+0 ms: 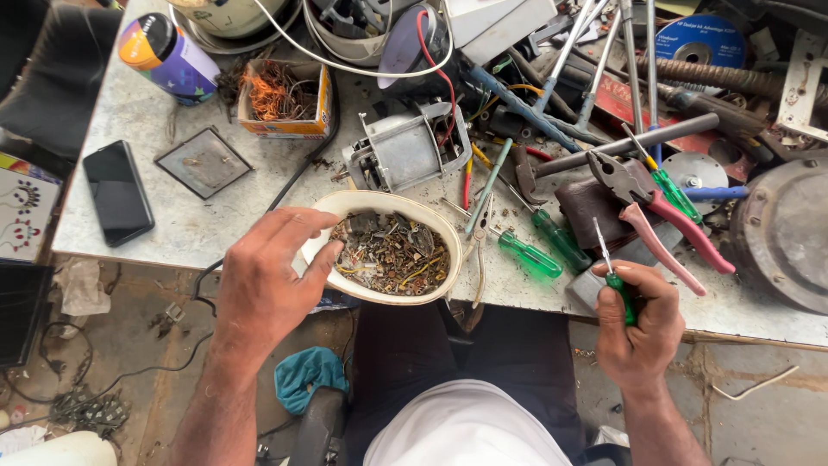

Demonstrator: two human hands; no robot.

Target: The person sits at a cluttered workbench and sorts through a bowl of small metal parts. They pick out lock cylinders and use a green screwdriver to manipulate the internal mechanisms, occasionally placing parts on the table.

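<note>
The left hand (267, 272) is covering the near-left rim of the white bowl (379, 205), and the scraps (392, 252) inside are lying too small and tangled to tell apart. The right hand (638, 324) is hiding most of the green screwdriver (614, 278) handle. At the right edge, the round metal housing (789, 229) is being cut off. At the far edge, the grey pot (237, 17) is showing only partly.

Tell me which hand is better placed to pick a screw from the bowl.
Left, probably. The left hand already rests on the bowl rim, fingers free; the right hand is clenched on a green screwdriver.
</note>
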